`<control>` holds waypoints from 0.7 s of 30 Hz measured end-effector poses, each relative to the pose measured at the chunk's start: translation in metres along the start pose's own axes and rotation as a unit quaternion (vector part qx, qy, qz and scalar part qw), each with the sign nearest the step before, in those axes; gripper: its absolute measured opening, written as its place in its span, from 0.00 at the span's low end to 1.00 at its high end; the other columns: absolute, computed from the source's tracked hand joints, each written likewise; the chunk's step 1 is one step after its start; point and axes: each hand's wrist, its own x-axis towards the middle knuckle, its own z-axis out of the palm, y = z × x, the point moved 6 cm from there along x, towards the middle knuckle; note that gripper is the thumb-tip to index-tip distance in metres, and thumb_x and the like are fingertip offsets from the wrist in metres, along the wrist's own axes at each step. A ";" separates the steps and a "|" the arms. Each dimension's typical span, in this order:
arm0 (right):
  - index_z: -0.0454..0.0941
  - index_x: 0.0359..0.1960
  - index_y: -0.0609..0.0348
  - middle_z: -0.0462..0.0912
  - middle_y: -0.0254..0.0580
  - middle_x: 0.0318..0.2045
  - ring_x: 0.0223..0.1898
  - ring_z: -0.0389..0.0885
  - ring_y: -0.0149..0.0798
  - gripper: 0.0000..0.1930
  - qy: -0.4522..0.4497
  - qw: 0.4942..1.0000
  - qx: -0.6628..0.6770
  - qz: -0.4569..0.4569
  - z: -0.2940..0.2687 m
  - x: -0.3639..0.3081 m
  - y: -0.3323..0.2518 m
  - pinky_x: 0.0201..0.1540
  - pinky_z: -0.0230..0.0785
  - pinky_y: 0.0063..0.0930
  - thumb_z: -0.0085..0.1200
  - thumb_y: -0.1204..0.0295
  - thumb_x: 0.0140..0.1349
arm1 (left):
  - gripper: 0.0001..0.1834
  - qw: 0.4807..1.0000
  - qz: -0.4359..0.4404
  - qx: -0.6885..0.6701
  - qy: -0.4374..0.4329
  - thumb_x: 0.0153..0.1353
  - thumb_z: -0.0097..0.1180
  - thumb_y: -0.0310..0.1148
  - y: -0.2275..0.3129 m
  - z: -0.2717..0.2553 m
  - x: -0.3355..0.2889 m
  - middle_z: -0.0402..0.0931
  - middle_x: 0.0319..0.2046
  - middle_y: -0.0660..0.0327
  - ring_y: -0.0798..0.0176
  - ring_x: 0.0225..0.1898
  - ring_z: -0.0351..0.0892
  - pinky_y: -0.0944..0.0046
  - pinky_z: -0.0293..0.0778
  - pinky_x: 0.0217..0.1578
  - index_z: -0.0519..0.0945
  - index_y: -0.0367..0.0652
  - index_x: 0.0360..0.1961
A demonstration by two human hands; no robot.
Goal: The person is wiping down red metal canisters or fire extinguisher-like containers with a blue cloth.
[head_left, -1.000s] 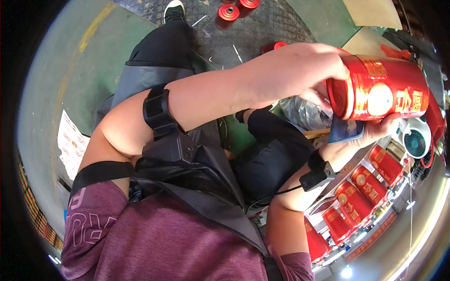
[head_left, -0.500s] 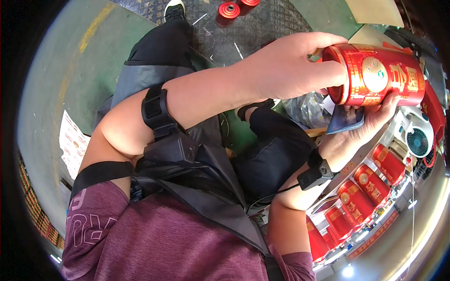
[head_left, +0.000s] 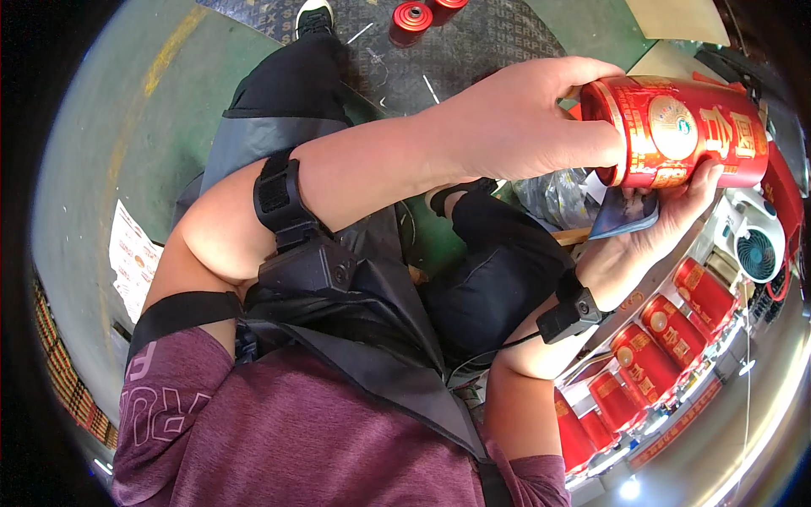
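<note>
Head view, red canister (head_left: 684, 131) lying sideways, left hand (head_left: 515, 118) gripping its end, right hand (head_left: 667, 224) cupping beneath.

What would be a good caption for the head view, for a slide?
Both hands, left hand and right hand, hold a red canister above a row of red canisters.

The red tin (head_left: 680, 131) rose and swung toward level between both hands. The left hand (head_left: 515, 118) slid from over its side to grip the near end, while the right hand (head_left: 667, 224), apparently keeping a blue packet (head_left: 625, 215), cradled it underneath.
</note>
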 end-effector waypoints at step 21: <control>0.63 0.69 0.51 0.73 0.41 0.62 0.62 0.73 0.43 0.42 -0.122 0.990 0.048 -0.054 -0.013 0.023 -0.002 0.64 0.68 0.45 0.52 0.36 0.62 | 0.27 0.970 -0.166 -0.177 -0.004 0.67 0.45 0.34 -0.003 0.014 -0.009 0.74 0.57 0.44 0.46 0.51 0.82 0.48 0.79 0.53 0.65 0.31 0.65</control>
